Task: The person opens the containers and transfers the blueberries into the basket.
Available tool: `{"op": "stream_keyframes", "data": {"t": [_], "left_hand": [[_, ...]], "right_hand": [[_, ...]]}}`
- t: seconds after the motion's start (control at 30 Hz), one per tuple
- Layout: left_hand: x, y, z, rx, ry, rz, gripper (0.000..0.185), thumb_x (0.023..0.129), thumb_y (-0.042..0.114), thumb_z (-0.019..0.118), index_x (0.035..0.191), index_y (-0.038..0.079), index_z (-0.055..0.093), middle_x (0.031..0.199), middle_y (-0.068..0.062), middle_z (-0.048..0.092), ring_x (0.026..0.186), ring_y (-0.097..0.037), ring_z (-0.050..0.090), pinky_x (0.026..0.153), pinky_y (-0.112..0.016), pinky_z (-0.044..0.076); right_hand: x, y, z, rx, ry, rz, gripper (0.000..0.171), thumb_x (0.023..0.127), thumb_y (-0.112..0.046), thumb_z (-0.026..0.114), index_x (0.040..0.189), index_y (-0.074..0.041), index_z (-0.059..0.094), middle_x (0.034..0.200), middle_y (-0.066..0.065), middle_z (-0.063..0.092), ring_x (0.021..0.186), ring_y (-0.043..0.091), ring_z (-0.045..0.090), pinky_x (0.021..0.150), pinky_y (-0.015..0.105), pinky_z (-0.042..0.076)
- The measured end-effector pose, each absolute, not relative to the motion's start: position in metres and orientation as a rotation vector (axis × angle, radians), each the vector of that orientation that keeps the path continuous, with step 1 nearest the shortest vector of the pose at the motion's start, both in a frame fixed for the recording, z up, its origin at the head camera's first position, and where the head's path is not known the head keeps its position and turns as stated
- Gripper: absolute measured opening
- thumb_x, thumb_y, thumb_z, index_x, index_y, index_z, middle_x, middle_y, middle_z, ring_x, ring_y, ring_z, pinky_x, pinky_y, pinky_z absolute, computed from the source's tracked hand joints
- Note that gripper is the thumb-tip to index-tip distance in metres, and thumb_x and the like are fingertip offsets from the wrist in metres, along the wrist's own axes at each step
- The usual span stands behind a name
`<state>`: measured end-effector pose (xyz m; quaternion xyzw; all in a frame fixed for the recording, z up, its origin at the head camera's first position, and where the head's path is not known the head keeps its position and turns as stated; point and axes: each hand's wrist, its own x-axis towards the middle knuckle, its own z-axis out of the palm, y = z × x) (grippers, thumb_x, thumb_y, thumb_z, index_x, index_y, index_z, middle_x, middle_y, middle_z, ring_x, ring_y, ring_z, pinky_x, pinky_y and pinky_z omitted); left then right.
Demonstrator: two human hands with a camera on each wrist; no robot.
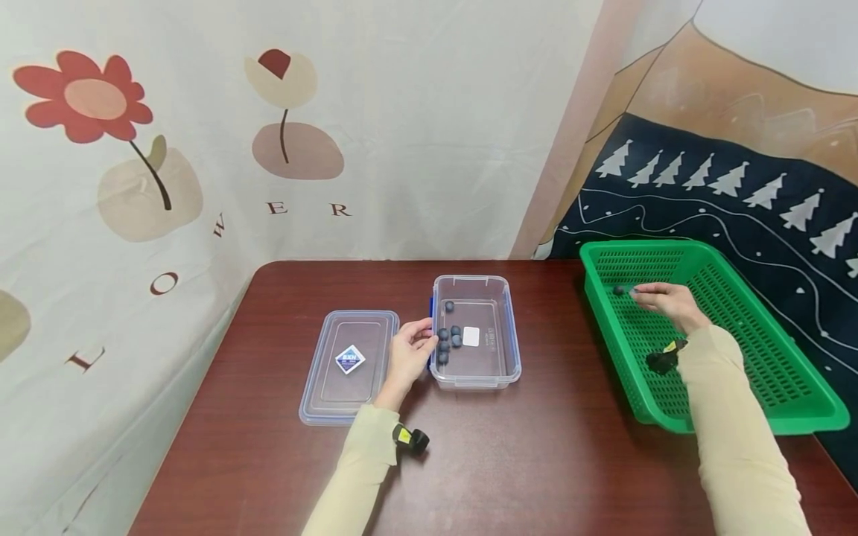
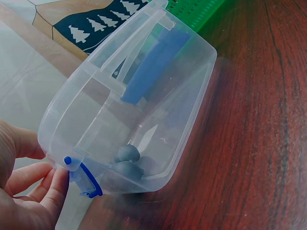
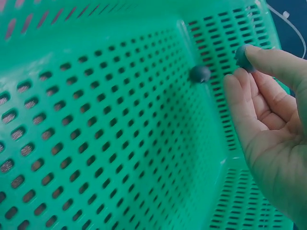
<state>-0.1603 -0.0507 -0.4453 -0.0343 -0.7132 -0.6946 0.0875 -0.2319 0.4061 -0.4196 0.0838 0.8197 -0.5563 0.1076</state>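
Keep your right-hand fingers (image 3: 261, 57) pinched on the blueberry (image 3: 241, 56) in the basket (image 1: 791, 365) while your left fingers (image 1: 422, 336) steady the clear box (image 1: 476, 380).

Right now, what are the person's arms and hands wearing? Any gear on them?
Both arms are in pale cream long sleeves reaching the wrists. The left hand and right hand are bare, no gloves or rings visible. A small black device with a yellow mark is strapped at each wrist: left wrist camera, right wrist camera. No cables show.
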Motion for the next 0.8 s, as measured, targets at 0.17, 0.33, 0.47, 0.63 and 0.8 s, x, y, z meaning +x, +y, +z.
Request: {"op": "stream_keyframes", "data": {"t": [0.17,0.33,0.47,0.63,0.8], "left_hand": [[-0.161,-0.05,-0.445,-0.1,-2.121,-2.074,0.032,0.077,-0.019,0.057,0.108,-0.024,0.054,0.103,-0.037,0.053,0.095,-0.048,0.055,0.086,-0.04,0.053],[-0.16,-0.05,-0.445,-0.101,-2.12,-2.071,0.031,0.077,-0.019,0.057,0.108,-0.024,0.054,0.103,-0.037,0.053,0.096,-0.049,0.055,0.086,-0.042,0.053],[-0.16,-0.05,-0.446,-0.098,-2.123,-2.067,0.031,0.077,-0.019,0.057,0.108,-0.024,0.054,0.103,-0.037,0.053,0.095,-0.048,0.055,0.086,-0.041,0.053],[-0.16,-0.05,-0.445,-0.089,-2.129,-2.06,0.031,0.077,-0.018,0.058,0.108,-0.024,0.055,0.103,-0.036,0.053,0.095,-0.046,0.056,0.086,-0.041,0.053],[-0.161,-0.05,-0.445,-0.095,-2.125,-2.063,0.032,0.077,-0.019,0.057,0.108,-0.024,0.054,0.103,-0.036,0.054,0.095,-0.047,0.056,0.087,-0.044,0.052]], "right_hand": [[-0.23,0.408,-0.427,0.268,2.454,-1.552,0.03,0.09,-0.023,0.063,0.114,-0.006,0.056,0.085,-0.022,0.057,0.08,-0.005,0.06,0.084,0.022,0.053],[-0.231,0.407,-0.428,0.278,2.439,-1.583,0.048,0.091,-0.019,0.061,0.128,0.007,0.046,0.085,-0.022,0.056,0.08,-0.005,0.06,0.086,0.024,0.053],[-0.234,0.402,-0.422,0.277,2.44,-1.634,0.052,0.092,-0.019,0.06,0.131,0.01,0.041,0.083,-0.023,0.057,0.082,-0.006,0.061,0.088,0.024,0.051],[-0.238,0.392,-0.405,0.205,2.433,-1.793,0.033,0.09,-0.019,0.063,0.119,-0.004,0.056,0.088,-0.019,0.06,0.083,-0.005,0.062,0.089,0.022,0.051],[-0.243,0.377,-0.385,0.108,2.387,-1.93,0.012,0.087,-0.016,0.066,0.098,-0.02,0.065,0.092,-0.012,0.064,0.083,-0.002,0.062,0.081,0.018,0.053]]}}
